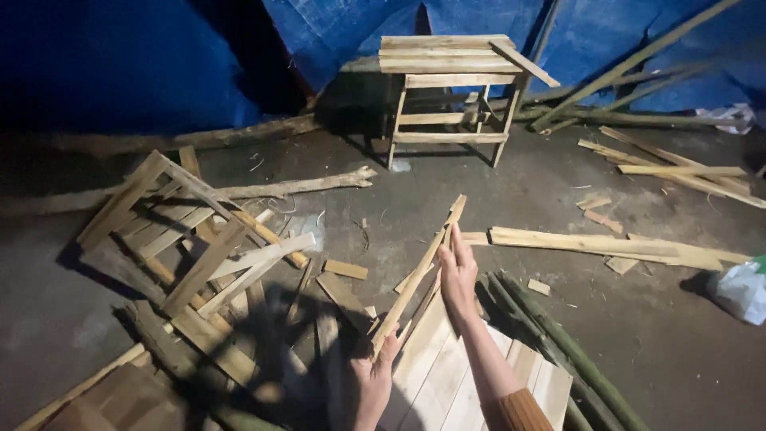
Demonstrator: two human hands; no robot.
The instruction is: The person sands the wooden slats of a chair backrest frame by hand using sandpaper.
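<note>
Bag: white-green plastic bag (pixel 740 289) on the floor, far right.
Slat: slat (pixel 416 278) slants up over pale boards (pixel 435 375).
Left hand (pixel 375 373): fingers grip its lower end.
Right hand (pixel 457 275): fingers flat against its upper part.

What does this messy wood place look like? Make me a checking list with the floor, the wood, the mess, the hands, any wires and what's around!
Surface: dark floor, dusty, littered with chips.
Job's things: long thin wooden strip, tilted, held over pale planks.
Clutter: tipped wooden frame, loose offcuts, green bamboo poles, white bag.
Grippers: left hand grips the strip's lower end; right hand rests flat along its upper part.
Cables: nothing seen.
Surroundings: blue tarp behind, finished wooden stool, slats at right.
</note>
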